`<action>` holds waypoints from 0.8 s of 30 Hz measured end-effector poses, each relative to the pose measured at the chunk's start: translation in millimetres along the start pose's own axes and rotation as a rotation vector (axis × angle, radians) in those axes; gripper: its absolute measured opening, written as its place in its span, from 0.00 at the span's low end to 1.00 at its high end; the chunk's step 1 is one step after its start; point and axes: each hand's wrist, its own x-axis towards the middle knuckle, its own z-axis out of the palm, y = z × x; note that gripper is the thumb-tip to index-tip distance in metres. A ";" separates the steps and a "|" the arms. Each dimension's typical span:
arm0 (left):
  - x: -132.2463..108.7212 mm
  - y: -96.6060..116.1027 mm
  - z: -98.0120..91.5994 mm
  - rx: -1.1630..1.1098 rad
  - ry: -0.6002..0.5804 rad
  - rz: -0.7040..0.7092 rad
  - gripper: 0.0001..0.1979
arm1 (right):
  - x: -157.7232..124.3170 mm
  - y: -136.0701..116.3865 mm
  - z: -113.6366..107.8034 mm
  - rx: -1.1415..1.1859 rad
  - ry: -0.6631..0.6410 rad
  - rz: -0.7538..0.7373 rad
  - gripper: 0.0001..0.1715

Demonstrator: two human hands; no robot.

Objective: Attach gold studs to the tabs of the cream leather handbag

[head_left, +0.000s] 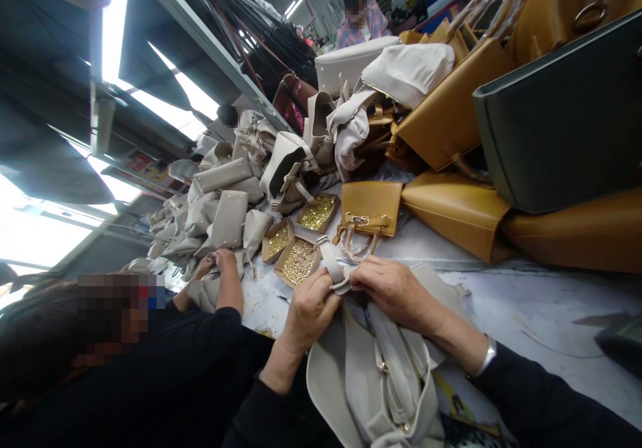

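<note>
A cream leather handbag [381, 374] lies in front of me on the white table [531, 307]. My left hand [308, 311] is closed in a pinch on the bag's cream strap [334, 267] at the bag's top edge. My right hand [396, 291] rests closed on the top of the same bag, its fingers meeting the strap end beside my left hand. A silver bracelet sits on my right wrist. Just beyond my hands stand three small boxes of gold hardware [299, 259].
A co-worker in black sits at my left, their hands [221, 267] on cream bag parts [221, 217]. Mustard handbags [451, 114] and a dark green bag [566, 120] pile at right. A small mustard bag [371, 210] lies ahead. Another person stands far back.
</note>
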 end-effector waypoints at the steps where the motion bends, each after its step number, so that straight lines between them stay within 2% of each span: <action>1: 0.9 0.4 -1.5 -0.038 -0.015 -0.004 0.13 | 0.3 -0.4 -0.5 0.017 0.005 0.000 0.10; 6: 4.6 2.2 -11.1 -0.160 -0.100 -0.050 0.12 | 0.6 -1.7 -0.2 0.087 0.045 0.021 0.10; 9: 5.6 1.9 -13.3 -0.218 -0.104 -0.095 0.11 | 0.0 -0.2 2.7 0.177 0.077 0.057 0.06; 12: 6.5 2.3 -10.3 -0.277 -0.056 -0.201 0.09 | -0.8 2.9 5.3 0.244 0.090 0.101 0.05; 15: 7.9 5.0 -5.6 -0.327 0.026 -0.340 0.09 | -0.9 6.2 4.8 0.250 0.077 0.078 0.05; 20: 9.4 5.8 1.7 -0.496 0.085 -0.559 0.10 | -0.6 7.6 -1.1 0.143 -0.018 0.000 0.08; 24: 7.4 3.2 12.1 -0.709 0.121 -0.697 0.12 | -1.5 5.3 -2.8 0.082 -0.059 -0.001 0.08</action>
